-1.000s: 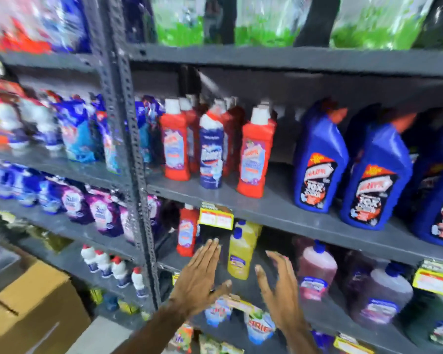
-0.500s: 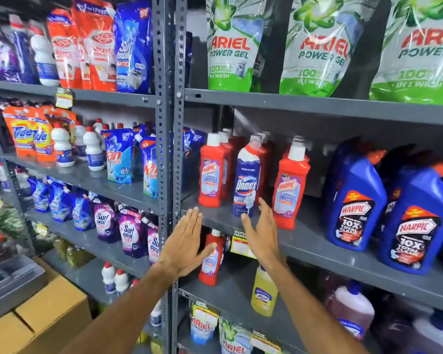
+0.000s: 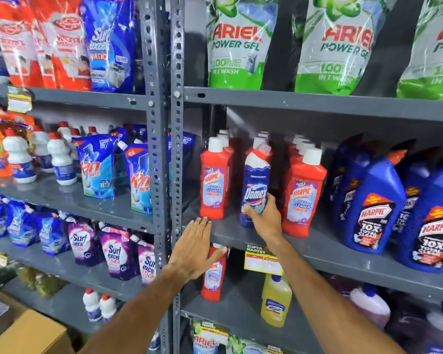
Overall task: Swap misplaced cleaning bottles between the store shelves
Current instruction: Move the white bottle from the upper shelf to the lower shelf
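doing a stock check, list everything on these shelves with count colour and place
Domex bottle: one, blue and white, middle shelf among red bottles
Harpic bathroom cleaner: three rows, red, white caps, middle shelf; one more on the shelf below
Harpic toilet cleaner: several, blue, middle shelf right
Ariel Power Gel pouches: three, green and white, top shelf
yellow bottle: one, lower shelf
Surf Excel pouches: several, purple, left rack
Rin pouches: two, blue, left rack
cardboard box: one, brown, bottom left
left hand: open, at shelf edge
right hand: grip on the Domex bottle

Head cam, close, fwd and slightly down at store shelves.
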The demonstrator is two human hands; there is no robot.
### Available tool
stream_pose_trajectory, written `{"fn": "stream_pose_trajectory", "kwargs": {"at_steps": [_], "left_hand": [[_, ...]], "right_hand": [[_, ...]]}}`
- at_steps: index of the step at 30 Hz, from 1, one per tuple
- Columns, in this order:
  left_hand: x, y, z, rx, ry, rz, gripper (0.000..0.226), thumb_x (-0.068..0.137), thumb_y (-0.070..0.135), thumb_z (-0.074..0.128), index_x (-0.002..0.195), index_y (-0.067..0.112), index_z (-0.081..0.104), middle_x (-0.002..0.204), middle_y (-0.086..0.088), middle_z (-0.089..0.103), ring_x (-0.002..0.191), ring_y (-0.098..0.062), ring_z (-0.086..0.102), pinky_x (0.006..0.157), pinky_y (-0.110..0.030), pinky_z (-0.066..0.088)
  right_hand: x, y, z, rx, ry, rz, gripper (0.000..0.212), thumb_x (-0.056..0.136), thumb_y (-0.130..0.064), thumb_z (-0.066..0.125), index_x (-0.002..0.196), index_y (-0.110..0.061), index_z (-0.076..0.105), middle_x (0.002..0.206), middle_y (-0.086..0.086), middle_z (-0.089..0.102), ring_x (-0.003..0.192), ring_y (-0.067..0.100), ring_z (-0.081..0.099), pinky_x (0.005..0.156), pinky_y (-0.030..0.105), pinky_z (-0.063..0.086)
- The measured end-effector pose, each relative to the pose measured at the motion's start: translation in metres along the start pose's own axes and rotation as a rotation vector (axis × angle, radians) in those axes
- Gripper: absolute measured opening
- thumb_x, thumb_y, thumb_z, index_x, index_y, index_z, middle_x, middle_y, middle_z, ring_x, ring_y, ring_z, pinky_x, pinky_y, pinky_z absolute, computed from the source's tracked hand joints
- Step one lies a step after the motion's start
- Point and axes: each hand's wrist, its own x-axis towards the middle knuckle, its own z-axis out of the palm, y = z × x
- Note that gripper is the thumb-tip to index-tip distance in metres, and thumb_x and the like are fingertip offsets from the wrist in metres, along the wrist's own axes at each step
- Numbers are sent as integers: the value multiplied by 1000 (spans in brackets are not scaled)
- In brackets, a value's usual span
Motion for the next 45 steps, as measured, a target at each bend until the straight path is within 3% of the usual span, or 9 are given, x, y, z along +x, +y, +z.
{"fn": "stream_pose_trajectory", "kwargs": {"at_steps": [4,13,24,29,33,37,39,42,45], "left_hand": [[1,-2,5,0,33,6,102,96,80,13,163,3,16,171,-17,22,159,-29,16,128,-37,-2],[-17,-8,6,-32,46,37,98,99,78,21,163,3,15,172,-17,18,160,-27,11,131,-41,7],[-94,-17,50,-23,4,113,89,105,67,26,161,-1,19,171,-18,18,160,-25,11,131,-41,12],[-117,-21,93,-98,-147,42,95,103,71,21,162,-1,9,172,-19,7,161,-27,4,131,-42,9],[-125,-21,133,-157,-232,-8,100,99,76,11,162,-2,7,172,-20,6,161,-27,3,131,-41,8],[-118,-17,174,-173,-308,-34,96,102,69,25,162,-4,7,172,-21,5,161,-28,2,131,-38,3],[-112,-14,196,-174,-335,-45,94,103,65,32,161,-5,6,172,-23,4,161,-31,3,131,-41,5],[-104,-13,224,-170,-401,-63,96,104,64,33,161,-6,2,171,-25,-2,161,-33,-3,131,-43,2],[-99,-14,252,-104,-438,-95,96,104,64,30,159,-9,1,170,-28,-4,160,-36,-4,130,-43,-5]], "right_hand": [[9,3,-1,8,-13,17,62,84,-21,89,135,-11,56,129,9,73,103,18,68,75,19,49],[-34,0,-6,41,-26,-79,59,79,-27,93,128,-20,60,119,-4,75,95,-8,70,83,19,59],[-119,11,-1,23,-105,-158,56,73,-33,93,120,-28,62,111,-16,77,98,1,75,85,30,63],[-147,60,17,35,-153,-63,67,68,-42,91,126,-32,59,119,-14,77,106,5,74,91,43,63],[-169,120,30,19,-171,-14,67,69,-39,91,124,-54,55,122,-18,76,111,10,75,94,49,62],[-180,180,40,-2,-161,98,64,68,-45,89,116,-66,51,111,-35,73,101,-4,73,87,37,62],[-177,209,46,-27,-147,137,60,67,-47,88,111,-64,51,107,-31,75,98,-5,73,83,32,60],[-164,247,56,-44,-116,166,54,67,-42,86,107,-55,52,107,-14,77,98,13,76,85,45,62],[-149,278,66,-49,-108,150,54,73,-35,86,109,-56,52,106,-23,73,95,7,72,85,40,60]]}}
